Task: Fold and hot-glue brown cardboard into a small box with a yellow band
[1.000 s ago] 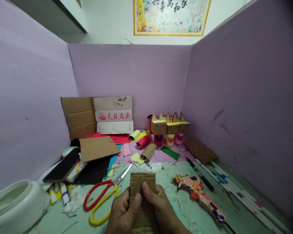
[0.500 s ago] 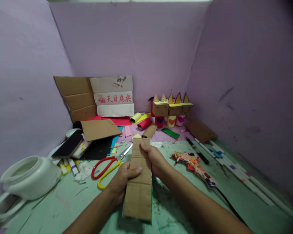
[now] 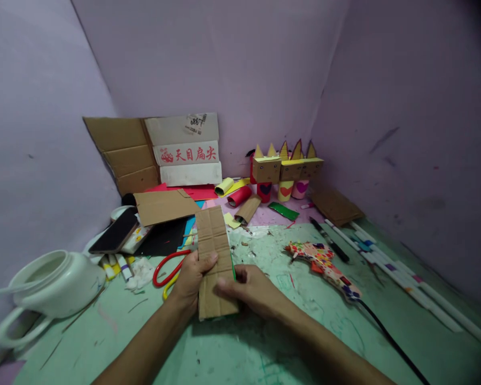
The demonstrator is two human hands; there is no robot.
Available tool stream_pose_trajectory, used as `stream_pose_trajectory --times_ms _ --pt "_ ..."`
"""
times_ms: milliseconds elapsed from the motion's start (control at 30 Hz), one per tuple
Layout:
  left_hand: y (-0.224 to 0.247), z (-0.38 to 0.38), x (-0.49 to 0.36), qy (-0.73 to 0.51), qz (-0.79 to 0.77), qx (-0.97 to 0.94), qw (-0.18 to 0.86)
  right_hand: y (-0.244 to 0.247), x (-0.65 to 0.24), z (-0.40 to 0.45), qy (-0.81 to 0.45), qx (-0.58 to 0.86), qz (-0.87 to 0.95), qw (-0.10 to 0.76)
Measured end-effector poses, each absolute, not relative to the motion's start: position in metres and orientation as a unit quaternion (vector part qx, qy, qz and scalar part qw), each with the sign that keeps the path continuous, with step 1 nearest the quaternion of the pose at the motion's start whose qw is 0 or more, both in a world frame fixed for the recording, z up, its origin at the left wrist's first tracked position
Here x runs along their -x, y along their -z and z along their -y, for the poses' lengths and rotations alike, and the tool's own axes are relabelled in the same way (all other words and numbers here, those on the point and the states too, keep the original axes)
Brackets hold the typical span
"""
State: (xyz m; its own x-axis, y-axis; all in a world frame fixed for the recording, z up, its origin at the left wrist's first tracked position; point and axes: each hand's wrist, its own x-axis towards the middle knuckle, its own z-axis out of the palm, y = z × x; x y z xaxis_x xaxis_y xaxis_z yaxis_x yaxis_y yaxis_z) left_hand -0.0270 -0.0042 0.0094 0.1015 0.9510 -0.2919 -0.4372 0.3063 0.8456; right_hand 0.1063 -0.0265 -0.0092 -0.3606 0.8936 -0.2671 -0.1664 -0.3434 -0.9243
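Between my hands is a long cardboard strip [image 3: 214, 235], creased across and down its length, with a bit of green showing along its right and lower edges. My left hand [image 3: 192, 280] grips its left side, thumb on the face. Lower on the right edge, my right hand [image 3: 250, 289] pinches it, thumb in front and fingers behind. Scissors [image 3: 166, 272] with red and yellow handles lie beside my left hand, their blades hidden behind the strip. A patterned glue gun [image 3: 324, 267] with a black cord rests to the right.
At the back stand cardboard-headed animal figures [image 3: 286, 171] on coloured tubes, near loose paper rolls [image 3: 239, 196]. A printed cardboard sheet [image 3: 188, 155] leans on the wall. At left are a white pot [image 3: 56, 283] and a phone [image 3: 114, 232]; white sticks [image 3: 401, 275] lie at right.
The strip has moved up and a little left, tilting left at its top. My right hand has slid from its top end down to the lower right edge.
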Motion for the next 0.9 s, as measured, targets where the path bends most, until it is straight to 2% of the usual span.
stream_pose_trajectory --times_ms 100,233,633,733,800,900 --pt "-0.007 0.004 0.025 -0.533 -0.440 -0.305 0.655 0.006 -0.104 0.030 -0.687 0.472 0.451 0.320" --pt "-0.003 0.003 0.026 -0.545 -0.453 -0.309 0.634 -0.002 -0.105 0.031 -0.749 0.459 0.414 0.239" --pt "0.002 0.001 0.028 -0.544 -0.465 -0.343 0.608 0.001 -0.109 0.031 -0.772 0.429 0.405 0.239" --pt "-0.004 0.003 0.032 -0.543 -0.454 -0.371 0.601 0.004 -0.115 0.029 -0.767 0.408 0.448 0.212" --pt "-0.011 0.007 0.036 -0.530 -0.436 -0.399 0.608 0.001 -0.123 0.024 -0.738 0.396 0.496 0.229" --pt "-0.022 0.013 0.042 -0.458 -0.391 -0.466 0.648 -0.011 -0.135 0.015 -0.660 0.376 0.526 0.381"
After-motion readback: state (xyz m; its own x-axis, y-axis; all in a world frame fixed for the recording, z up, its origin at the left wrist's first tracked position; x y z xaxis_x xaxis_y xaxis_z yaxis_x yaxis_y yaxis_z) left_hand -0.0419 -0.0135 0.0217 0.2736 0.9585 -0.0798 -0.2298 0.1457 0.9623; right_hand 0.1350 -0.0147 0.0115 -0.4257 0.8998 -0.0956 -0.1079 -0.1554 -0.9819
